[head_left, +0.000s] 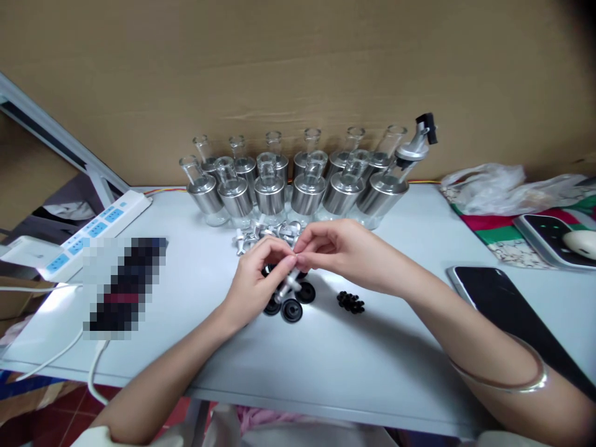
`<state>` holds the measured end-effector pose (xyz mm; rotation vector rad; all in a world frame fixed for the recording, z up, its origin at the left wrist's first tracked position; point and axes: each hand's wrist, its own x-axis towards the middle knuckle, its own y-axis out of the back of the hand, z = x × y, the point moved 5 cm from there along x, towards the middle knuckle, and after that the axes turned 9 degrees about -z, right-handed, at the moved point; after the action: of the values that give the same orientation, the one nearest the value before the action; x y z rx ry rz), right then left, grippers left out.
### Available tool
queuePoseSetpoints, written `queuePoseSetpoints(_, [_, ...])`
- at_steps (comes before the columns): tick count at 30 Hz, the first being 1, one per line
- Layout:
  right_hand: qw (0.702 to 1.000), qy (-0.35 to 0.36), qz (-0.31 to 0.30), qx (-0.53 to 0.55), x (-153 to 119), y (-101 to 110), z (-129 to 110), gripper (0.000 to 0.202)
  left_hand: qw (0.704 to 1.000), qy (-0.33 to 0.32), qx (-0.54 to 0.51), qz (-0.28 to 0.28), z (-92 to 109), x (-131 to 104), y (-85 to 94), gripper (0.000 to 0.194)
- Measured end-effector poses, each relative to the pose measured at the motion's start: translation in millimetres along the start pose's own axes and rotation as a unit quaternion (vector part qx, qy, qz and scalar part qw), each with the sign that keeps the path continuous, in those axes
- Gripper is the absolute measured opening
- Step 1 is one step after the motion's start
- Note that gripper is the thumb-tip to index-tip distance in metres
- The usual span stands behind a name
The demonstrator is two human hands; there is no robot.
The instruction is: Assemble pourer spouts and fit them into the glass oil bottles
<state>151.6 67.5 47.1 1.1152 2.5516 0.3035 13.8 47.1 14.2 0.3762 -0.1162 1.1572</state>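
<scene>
The left hand [258,276] pinches a shiny silver-grey part with a thin stem [289,285] between thumb and finger; the right hand [342,251] has its thumb and finger closed together at the top of that part; the fingertips hide what is between them, so I cannot tell if the right hand grips something tiny; the part hangs over the round black discs with rims [292,310].

To do this well, I think the left hand should hold firm, while the right pushes gently and straight; staying low over the table would help if a bit slips.

The hands cover some discs and part of the pile of silver-grey pieces [288,230]; the small knobby black bits [351,302] lie too bunched to count; behind, the front clear glass bottles with silver metal bands [310,192] partly block the back ones.
</scene>
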Motion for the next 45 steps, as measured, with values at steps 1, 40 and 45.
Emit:
queuePoseSetpoints(1, [1.0, 0.0, 0.008, 0.005, 1.4, -0.8, 0.8, 0.003, 1.0, 0.011, -0.021, -0.013, -2.2, -1.2, -3.5, 0.006])
queuePoseSetpoints(40, [1.0, -0.007, 0.003, -0.023, -7.1, 15.2, -1.4, 0.021, 0.985, -0.119, 0.101, 0.073, 10.8, -4.6, 11.1, 0.033])
queuePoseSetpoints(45, [0.999, -0.011, -0.03, 0.003, -5.8, 7.6, -3.4, 0.019, 0.977, -0.144, 0.153, 0.042, 16.3, -4.2, 8.0, 0.041])
